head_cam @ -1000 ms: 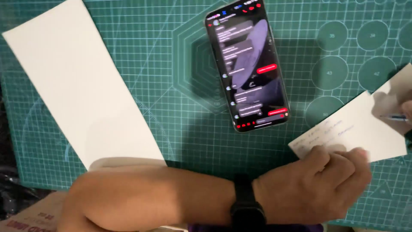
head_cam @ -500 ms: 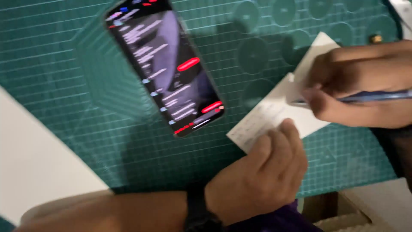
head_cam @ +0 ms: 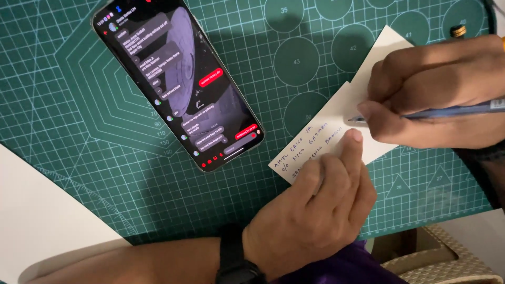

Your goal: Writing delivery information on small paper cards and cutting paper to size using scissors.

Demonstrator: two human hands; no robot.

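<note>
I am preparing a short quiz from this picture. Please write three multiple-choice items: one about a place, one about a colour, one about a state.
1. Where does the phone lie?
A. On the cutting mat, left of the paper card
B. On top of the card
C. In the left hand

2. What colour is the cutting mat?
A. Red
B. Green
C. Yellow

3. What does the right hand hold?
A. Nothing
B. Scissors
C. A pen

Answers:
1 A: the phone rests on the mat, apart from the paper card.
2 B: the gridded mat is green.
3 C: fingers grip the pen, tip on the card, while the left hand presses it.
</note>
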